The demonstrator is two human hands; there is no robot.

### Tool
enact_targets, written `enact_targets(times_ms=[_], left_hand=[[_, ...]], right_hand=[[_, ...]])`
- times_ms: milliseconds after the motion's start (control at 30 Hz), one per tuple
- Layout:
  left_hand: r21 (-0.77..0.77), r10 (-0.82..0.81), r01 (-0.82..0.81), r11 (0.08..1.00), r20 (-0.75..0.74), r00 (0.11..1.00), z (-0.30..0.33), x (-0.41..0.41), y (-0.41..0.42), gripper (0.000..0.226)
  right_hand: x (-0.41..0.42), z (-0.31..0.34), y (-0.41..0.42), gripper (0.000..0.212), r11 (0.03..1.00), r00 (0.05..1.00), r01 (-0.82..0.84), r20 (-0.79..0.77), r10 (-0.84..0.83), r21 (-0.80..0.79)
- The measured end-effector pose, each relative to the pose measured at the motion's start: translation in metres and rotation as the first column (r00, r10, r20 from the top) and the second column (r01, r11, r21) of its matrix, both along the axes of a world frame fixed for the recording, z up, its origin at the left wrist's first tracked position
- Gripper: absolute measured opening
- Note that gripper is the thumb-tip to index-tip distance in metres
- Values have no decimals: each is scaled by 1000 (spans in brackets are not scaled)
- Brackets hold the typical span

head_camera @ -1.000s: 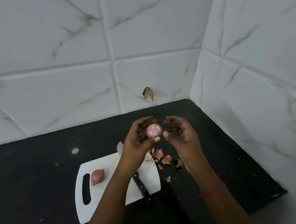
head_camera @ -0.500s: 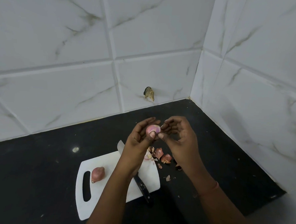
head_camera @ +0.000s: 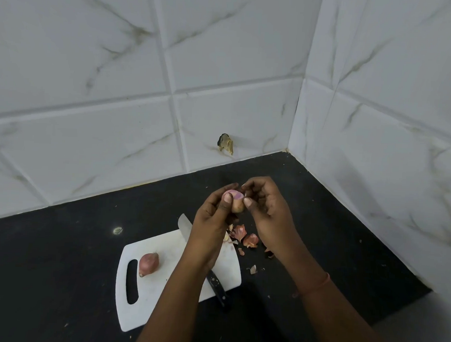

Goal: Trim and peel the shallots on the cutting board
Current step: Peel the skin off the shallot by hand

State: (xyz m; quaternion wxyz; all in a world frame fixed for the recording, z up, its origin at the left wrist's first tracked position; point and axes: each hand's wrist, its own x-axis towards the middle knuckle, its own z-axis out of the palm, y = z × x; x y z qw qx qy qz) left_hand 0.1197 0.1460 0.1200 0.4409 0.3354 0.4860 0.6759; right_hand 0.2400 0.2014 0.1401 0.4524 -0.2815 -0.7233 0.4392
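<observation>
The cutting board [head_camera: 160, 293] is white. The whole shallot [head_camera: 149, 264] on it is reddish pink, and the held shallot [head_camera: 235, 201] is pale pink with purple. The countertop [head_camera: 57, 266] is black. The wall tiles [head_camera: 93, 72] are white with grey-brown veins. The knife handle [head_camera: 217, 285] is black.

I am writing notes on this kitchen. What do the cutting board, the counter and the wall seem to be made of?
Board: probably plastic; plain white, thin, smooth, with a moulded handle slot.
Counter: looks like dark polished stone, perhaps granite; black with a faint sheen.
Wall: glazed tiles with marble-like grey veins; grout lines show.
</observation>
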Motion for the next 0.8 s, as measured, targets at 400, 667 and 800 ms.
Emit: enact_targets(times_ms=[400,667,800], left_hand=[[-122,173,-150,981,211,962,2,12,-2,39],[-177,126,-32,984,552,824,12,1,-3,43],[-171,112,-27,985,508,854,6,-3,-5,35]], right_hand=[[11,-6,0,40,998,998,-65,-28,65,-2],[14,-16,9,34,981,991,135,11,-134,-139],[13,-18,11,23,976,980,190,77,-183,-102]])
